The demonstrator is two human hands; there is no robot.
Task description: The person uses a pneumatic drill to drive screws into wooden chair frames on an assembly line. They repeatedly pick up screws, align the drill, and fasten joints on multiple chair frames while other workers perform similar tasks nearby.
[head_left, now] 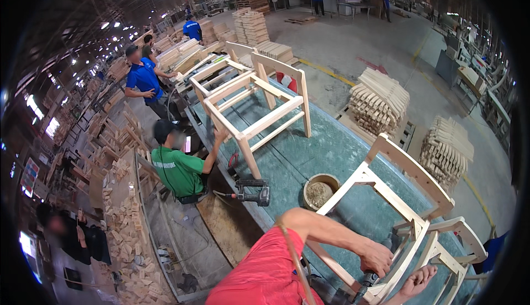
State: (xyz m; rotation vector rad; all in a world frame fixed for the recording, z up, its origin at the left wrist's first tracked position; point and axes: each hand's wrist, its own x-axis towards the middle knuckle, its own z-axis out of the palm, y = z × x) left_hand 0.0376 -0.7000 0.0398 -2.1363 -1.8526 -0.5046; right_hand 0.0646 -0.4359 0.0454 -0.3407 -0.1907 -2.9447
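Note:
My left hand (377, 258), at the end of a bare arm from a red sleeve, is closed around a dark power driver (367, 284). The tool lies against the joint of a pale wooden chair frame (389, 195), which rests tipped on the green-topped table. Close by, my right hand (418, 284) is curled with its fingers bent, between that frame and a second chair frame (461, 229) on the right. Whatever its fingers may hold is too small to make out. A round tub (306, 190) of small fasteners sits left of the nearer frame.
Chair frames (270, 118) stand further along the table (287, 164). A nail gun (254, 192) lies at its left edge, beside a person in green (176, 164). Stacked wooden parts (381, 98) stand beyond the right edge. Wood offcuts (130, 239) fill the left side.

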